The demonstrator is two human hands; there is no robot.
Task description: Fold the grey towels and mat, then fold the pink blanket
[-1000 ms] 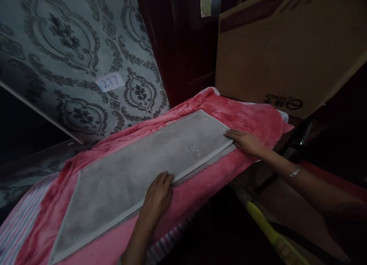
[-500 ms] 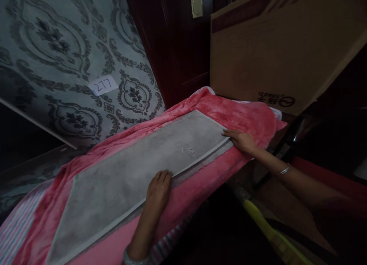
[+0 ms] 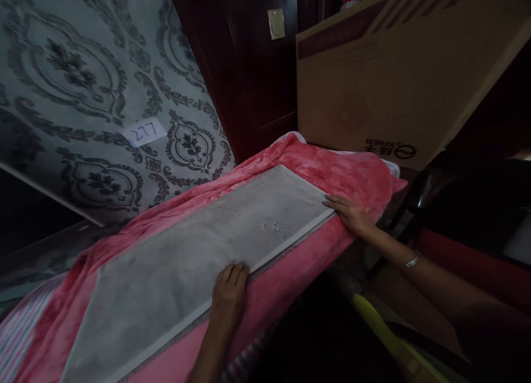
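Observation:
A grey towel [image 3: 182, 256], folded lengthwise with pale trimmed edges and a small motif, lies flat on a pink plush blanket [image 3: 286, 267]. My left hand [image 3: 230, 289] holds the towel's near edge around its middle, fingers curled on top. At the towel's right near corner, my right hand [image 3: 350, 214] grips the edge, its fingers lying over the cloth and its thumb hidden. A thin strip of the towel's lower layer shows beneath the upper edge.
Behind the blanket's far right end stands a large cardboard box [image 3: 357, 90]. Patterned wallpaper [image 3: 87, 68] with a paper label marked 277 [image 3: 145, 131] rises behind. A yellow object [image 3: 385, 333] is low at right; striped cloth [image 3: 25, 328] shows at lower left.
Both hands have drawn the towel's upper edge slightly toward me, and the strip of lower layer showing has narrowed. The view has shifted a little.

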